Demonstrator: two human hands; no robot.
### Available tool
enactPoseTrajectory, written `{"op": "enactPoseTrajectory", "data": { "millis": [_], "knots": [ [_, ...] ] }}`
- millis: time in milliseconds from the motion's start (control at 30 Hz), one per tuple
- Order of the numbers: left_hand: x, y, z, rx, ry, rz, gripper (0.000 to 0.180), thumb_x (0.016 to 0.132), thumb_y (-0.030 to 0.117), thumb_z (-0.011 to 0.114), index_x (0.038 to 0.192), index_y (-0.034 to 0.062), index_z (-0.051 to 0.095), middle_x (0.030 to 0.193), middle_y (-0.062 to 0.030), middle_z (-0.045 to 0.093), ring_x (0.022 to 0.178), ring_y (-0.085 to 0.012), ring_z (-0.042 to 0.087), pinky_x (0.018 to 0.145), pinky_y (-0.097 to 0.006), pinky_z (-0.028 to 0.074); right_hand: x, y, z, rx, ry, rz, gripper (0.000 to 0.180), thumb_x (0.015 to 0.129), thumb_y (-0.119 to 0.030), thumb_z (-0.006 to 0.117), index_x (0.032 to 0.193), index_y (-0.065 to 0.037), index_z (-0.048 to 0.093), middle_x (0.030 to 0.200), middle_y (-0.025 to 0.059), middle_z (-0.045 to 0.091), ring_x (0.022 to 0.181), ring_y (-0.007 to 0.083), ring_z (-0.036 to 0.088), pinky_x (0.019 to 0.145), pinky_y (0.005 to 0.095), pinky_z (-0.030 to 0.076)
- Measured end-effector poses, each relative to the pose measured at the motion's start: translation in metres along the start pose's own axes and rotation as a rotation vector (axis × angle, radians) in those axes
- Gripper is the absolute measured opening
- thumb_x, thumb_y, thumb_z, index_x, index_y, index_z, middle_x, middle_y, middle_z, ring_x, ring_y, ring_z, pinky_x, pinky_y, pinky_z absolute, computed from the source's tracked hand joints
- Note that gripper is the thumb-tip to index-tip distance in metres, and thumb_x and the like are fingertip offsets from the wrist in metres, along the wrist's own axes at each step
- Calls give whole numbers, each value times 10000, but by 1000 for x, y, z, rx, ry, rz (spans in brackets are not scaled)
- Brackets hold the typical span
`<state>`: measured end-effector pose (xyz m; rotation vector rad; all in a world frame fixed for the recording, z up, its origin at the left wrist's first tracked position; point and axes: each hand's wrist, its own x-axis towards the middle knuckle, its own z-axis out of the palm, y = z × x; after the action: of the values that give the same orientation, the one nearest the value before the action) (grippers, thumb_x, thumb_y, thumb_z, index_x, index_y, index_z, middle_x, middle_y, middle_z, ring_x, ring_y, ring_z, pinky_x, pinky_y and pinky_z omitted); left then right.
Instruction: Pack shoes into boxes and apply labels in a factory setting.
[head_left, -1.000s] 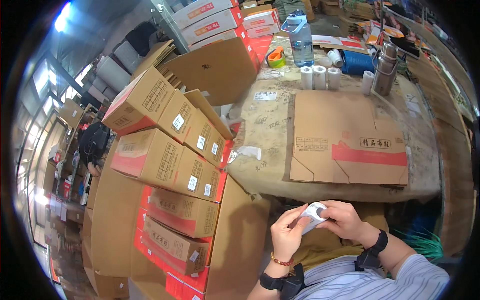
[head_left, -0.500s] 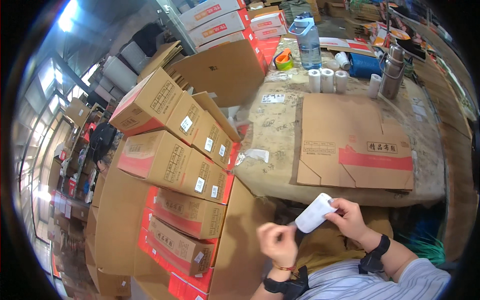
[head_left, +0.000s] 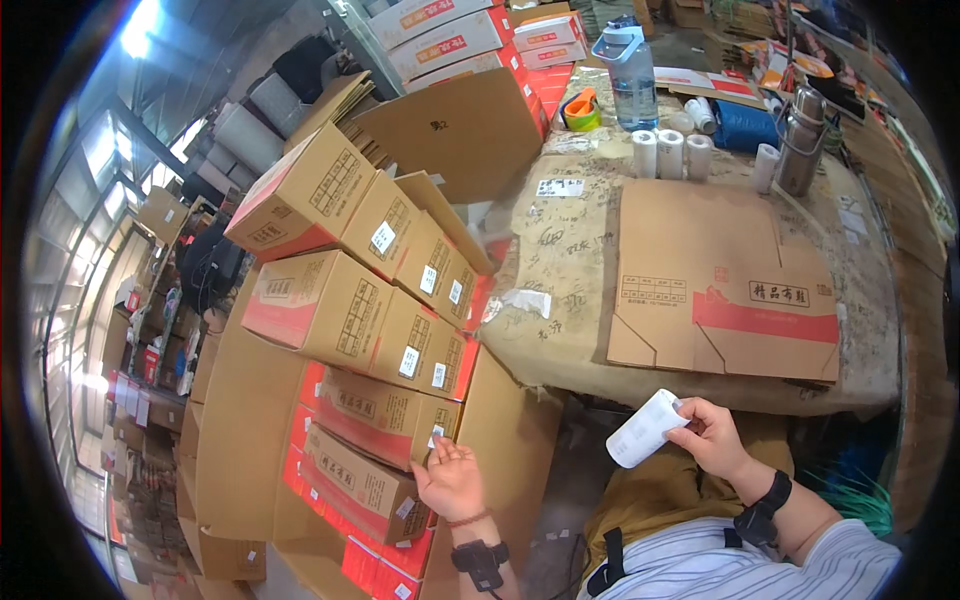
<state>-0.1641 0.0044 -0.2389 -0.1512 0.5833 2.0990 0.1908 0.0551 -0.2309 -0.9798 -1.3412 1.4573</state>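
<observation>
My right hand [head_left: 706, 436] is closed around one end of a white roll of labels [head_left: 645, 428], held above my lap. To the left, my left hand [head_left: 450, 482] reaches up with its fingers stretched out, palm showing. Its fingertips touch a small white label [head_left: 437, 434] on the end of a brown and red shoe box [head_left: 370, 412]. Just below that hand lies another shoe box [head_left: 358, 482], which has a white label on its end. More shoe boxes [head_left: 320, 300] are stacked above, several with white labels on their ends. All sit in a large open carton [head_left: 235, 450].
Right of the carton stands a paper-covered table [head_left: 570, 345]. On it lie a flattened cardboard box [head_left: 720, 250], several white label rolls [head_left: 671, 154], a blue water bottle [head_left: 630, 85], a steel flask [head_left: 802, 145] and a tape roll [head_left: 580, 110]. Red-and-white boxes [head_left: 450, 55] are stacked behind.
My left hand has moved left, away from the roll of labels, to the end of a shoe box, where a label now shows at its fingertips. My right hand keeps hold of the roll.
</observation>
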Motion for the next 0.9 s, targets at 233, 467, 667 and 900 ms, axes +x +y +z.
{"op": "enactPoseTrajectory", "data": {
  "millis": [233, 467, 667, 900],
  "knots": [
    [-24, -62, 14, 516, 167, 119, 529, 891, 240, 587, 1365, 148, 372, 1187, -10, 522, 900, -130, 512, 775, -317, 419, 6, 6, -13, 25, 45, -3, 147, 829, -27, 680, 900, 7, 557, 907, 18, 592, 764, 43, 534, 665, 206, 473],
    [-4, -167, 80, 1065, -592, 269, 467, 853, 37, 613, 1296, 25, 470, 1138, -60, 555, 838, -74, 490, 788, -227, 430, 47, -28, -57, 37, 63, -110, 144, 856, -11, 640, 950, -1, 532, 981, 23, 575, 848, 67, 545, 736, 225, 477],
    [27, -271, 152, 1379, -915, 556, 680, 875, 211, 584, 1444, 44, 251, 1377, -194, 429, 1231, -281, 453, 1033, -403, 337, 106, -47, -111, -100, 425, -263, 181, 867, -44, 633, 1023, -8, 550, 902, 5, 588, 815, 63, 558, 720, 224, 485],
    [24, -313, 144, 2241, -1139, 695, 647, 884, 538, 452, 1426, 196, 364, 1510, -132, 245, 1404, -290, 185, 1115, -539, 112, 204, -47, -215, -697, 597, -442, 205, 825, -70, 671, 992, -12, 566, 924, 65, 575, 816, 158, 584, 686, 276, 505]
  ]
}}
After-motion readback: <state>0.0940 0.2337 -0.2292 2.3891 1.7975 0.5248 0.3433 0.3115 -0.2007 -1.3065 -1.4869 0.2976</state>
